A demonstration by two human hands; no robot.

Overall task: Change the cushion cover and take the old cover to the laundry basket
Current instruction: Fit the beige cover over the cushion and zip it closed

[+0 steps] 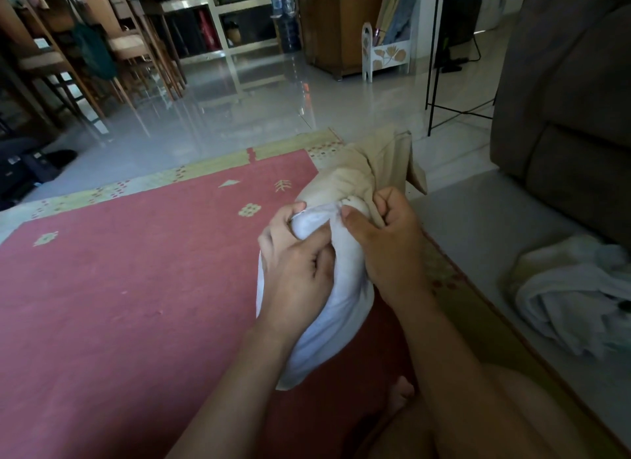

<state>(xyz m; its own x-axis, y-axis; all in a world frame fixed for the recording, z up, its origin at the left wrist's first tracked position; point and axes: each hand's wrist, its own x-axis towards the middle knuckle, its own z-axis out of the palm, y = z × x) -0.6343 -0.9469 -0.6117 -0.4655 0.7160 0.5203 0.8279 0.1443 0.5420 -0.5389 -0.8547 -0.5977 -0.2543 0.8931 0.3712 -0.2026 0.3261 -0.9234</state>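
STEP cover/cushion | L hand (293, 270) grips cushion (341, 305): brace it firm | R hand (386, 240) pinches cover (341, 182) edge: you work it evenly, w/o bunching

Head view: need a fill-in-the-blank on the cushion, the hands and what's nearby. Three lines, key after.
1. The left hand grips a ____ cushion.
2. The right hand pinches the beige ____ wrapped over the cushion's far end.
3. The crumpled white cloth lies on the floor to the person's ____, near the sofa.
Missing: white; cover; right.
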